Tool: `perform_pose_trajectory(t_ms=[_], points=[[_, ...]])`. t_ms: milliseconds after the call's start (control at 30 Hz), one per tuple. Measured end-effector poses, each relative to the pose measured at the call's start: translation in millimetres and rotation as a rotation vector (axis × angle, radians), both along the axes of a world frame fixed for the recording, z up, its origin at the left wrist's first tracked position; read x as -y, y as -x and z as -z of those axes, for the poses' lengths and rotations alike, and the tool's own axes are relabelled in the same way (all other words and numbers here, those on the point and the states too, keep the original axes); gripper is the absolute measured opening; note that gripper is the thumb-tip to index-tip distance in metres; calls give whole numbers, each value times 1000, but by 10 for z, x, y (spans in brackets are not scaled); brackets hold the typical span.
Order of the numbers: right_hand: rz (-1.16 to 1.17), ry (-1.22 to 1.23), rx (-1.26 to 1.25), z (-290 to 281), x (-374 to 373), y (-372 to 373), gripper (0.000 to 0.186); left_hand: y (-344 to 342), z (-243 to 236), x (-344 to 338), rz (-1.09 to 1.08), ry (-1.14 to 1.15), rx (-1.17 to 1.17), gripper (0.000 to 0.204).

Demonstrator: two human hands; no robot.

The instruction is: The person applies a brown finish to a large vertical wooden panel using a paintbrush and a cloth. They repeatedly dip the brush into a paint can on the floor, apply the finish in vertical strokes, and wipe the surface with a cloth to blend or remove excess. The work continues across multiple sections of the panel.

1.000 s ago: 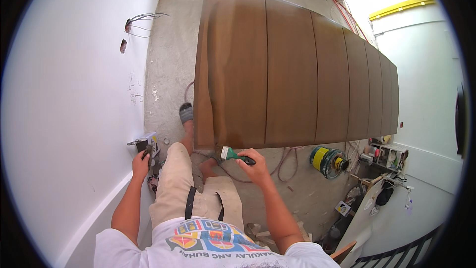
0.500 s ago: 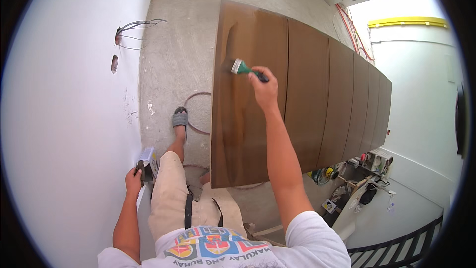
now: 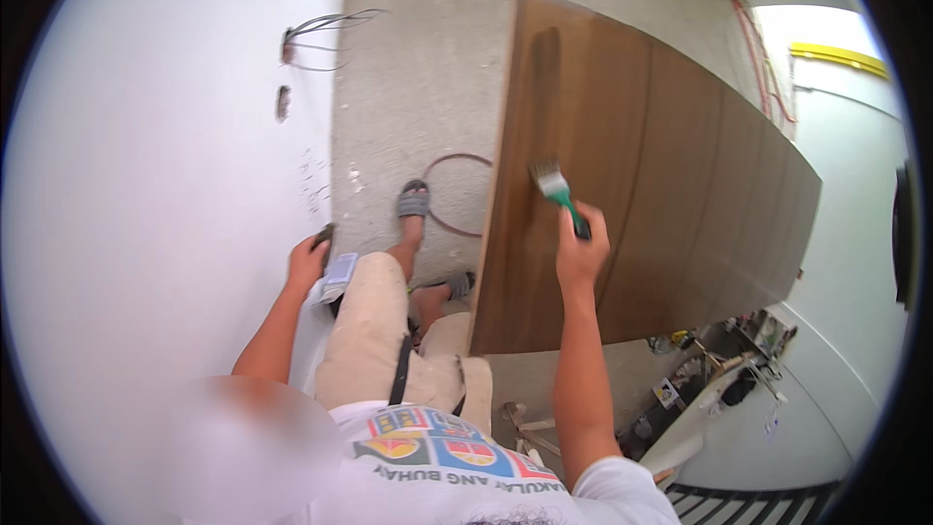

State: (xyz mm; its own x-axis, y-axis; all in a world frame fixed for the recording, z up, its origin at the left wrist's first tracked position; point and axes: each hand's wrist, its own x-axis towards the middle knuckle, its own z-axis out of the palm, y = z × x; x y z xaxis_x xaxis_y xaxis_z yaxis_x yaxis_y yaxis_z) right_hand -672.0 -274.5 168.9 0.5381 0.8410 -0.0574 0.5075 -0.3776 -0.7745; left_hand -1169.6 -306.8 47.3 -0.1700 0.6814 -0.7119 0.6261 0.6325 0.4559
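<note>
My right hand (image 3: 583, 233) grips a green-handled paintbrush (image 3: 552, 184) whose bristles rest on the brown wooden panel (image 3: 680, 194), near its left edge, where a dark streak runs lengthwise. Several vertical grooves divide the panel. At the left, beside the white wall, my left hand (image 3: 307, 253) is closed on a dark, flat object (image 3: 326, 237) that I cannot make out. A pale box-like container (image 3: 339, 276) sits just below that hand, partly hidden by my leg.
My sandaled feet (image 3: 413, 198) stand on the concrete floor (image 3: 418, 49) near a looped hose (image 3: 457, 156). Cables poke from the wall (image 3: 194, 136). At the lower right are cluttered tools and boards (image 3: 719, 379) and a black railing (image 3: 748, 496); a yellow bar (image 3: 838, 59) is at the far right.
The brush moved from the panel's front edge up along its left side, then slightly back toward me. My left hand has risen above the container. The view has shifted.
</note>
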Motion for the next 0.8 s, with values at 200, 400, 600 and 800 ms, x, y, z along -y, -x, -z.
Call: perform_pose_trajectory(t_ms=[200,400,600,800], points=[[116,202,-144,-410,2003,360,20,-1057,-44,-81,63,-60,185,30],[234,105,-252,-560,3229,233,21,-2681,-389,-106,521,-691,346,37],[445,100,-319,-643,4255,89,21,-3401,-205,333,1056,-984,208,41],[601,262,-203,-473,5130,110,19,-3107,-256,1668,1422,-873,565,39]])
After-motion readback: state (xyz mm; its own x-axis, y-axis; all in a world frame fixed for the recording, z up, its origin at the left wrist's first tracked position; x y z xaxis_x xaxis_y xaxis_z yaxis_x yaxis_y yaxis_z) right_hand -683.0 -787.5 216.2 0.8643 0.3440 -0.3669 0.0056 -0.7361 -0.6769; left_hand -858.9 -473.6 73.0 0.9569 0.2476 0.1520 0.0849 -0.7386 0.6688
